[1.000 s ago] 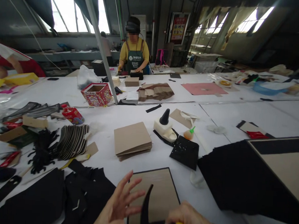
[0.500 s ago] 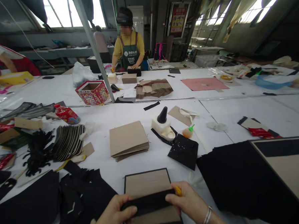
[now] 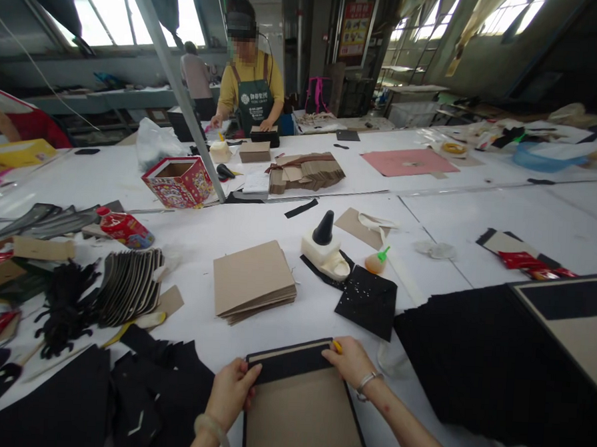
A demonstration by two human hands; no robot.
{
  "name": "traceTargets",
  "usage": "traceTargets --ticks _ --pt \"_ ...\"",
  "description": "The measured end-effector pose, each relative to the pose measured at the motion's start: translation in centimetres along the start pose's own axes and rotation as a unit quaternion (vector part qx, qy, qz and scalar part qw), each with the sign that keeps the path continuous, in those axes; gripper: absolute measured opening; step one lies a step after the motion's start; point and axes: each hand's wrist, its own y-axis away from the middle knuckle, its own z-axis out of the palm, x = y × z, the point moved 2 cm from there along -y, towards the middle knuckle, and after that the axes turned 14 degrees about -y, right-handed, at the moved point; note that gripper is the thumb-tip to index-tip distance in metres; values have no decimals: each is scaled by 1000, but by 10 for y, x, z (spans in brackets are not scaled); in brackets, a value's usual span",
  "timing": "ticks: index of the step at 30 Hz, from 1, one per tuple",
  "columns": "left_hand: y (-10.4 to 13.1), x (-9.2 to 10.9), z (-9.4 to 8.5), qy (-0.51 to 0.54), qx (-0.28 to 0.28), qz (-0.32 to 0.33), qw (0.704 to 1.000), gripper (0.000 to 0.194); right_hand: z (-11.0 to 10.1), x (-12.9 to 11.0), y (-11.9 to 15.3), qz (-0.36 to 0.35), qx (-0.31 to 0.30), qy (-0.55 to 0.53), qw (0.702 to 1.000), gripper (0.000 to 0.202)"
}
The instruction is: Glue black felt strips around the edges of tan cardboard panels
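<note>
The person's left hand (image 3: pixel 229 393) has thumb and fingers closed in a pinch at the left end of a black strip (image 3: pixel 291 366); the right hand (image 3: pixel 350 365) pinches the strip's other end, with a small yellow item (image 3: pixel 337 346) also tucked in its fingers. The strip lies straight between the two hands, its long axis running from side to side, so neither hand is nearer to it: each has its own end. Beneath is a tan board (image 3: pixel 301 410) edged in black. The strip runs roughly parallel to the board's far edge, just inside it, leaving a thin tan line beyond; the left hand is at the far left corner, the right hand by the far right corner. Whether the strip lies flat against the board all along cannot be told. The board rests on a white table (image 3: pixel 503 221). Black pieces (image 3: pixel 164 390) lie to its left, a large black sheet (image 3: pixel 472 353) to its right. Beyond the board's far edge are a stack of brown boards (image 3: pixel 256 274) and, right of that, a white container (image 3: pixel 322 241) with a black cone on top.
</note>
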Motion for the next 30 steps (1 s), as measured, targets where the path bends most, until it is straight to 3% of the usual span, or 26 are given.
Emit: traceTargets --ticks 4,16,23,30 --pt "-7 -5 -2 -52 25 6 998 28 2 3 -4 -5 26 39 999 31" --pt "-13 -11 -4 -117 62 -3 991 35 5 3 -2 -7 37 59 998 28" --pt "-18 -14 -4 -111 69 5 991 34 7 2 -4 -6 48 71 996 27" --pt "-11 -16 -1 -24 126 -27 991 24 -3 11 2 -60 11 85 995 37"
